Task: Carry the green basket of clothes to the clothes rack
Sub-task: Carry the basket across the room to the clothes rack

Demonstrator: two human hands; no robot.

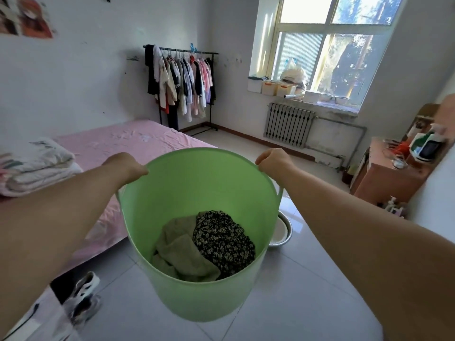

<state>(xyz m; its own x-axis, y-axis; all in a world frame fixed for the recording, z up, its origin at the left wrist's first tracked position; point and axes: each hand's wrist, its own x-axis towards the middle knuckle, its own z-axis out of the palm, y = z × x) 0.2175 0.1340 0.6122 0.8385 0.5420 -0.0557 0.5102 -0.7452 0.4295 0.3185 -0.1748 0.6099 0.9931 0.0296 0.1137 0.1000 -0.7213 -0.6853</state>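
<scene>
Green basket (197,286) hangs in the air in front of the person, clear of the tiled floor (307,291), gripped at its rim on both sides. The left hand (126,166) is curled closed over the rim on the basket's left, and the right hand (274,161) is closed the same way on the opposite side, both knuckles up, with the fingers hidden beyond the edge. Only a small heap of clothes (204,249) lies at the bottom of the basket, an olive piece beside a dark flowered one, so the load looks light. The plastic wall appears thin and somewhat pliable, and the rim may flex inward under a hard squeeze; a loop handle (280,193) shows just below the right hand and would probably give a firmer hold than the bare rim. Left of the basket runs a bed (128,141) with a pink sheet, and a metal basin (283,230) sits on the floor just behind the basket on its right. Well beyond the basket, against the far wall past the bed's end, stands the clothes rack (182,84), full of hanging garments. The walk across open floor is judged to be mostly ahead.
</scene>
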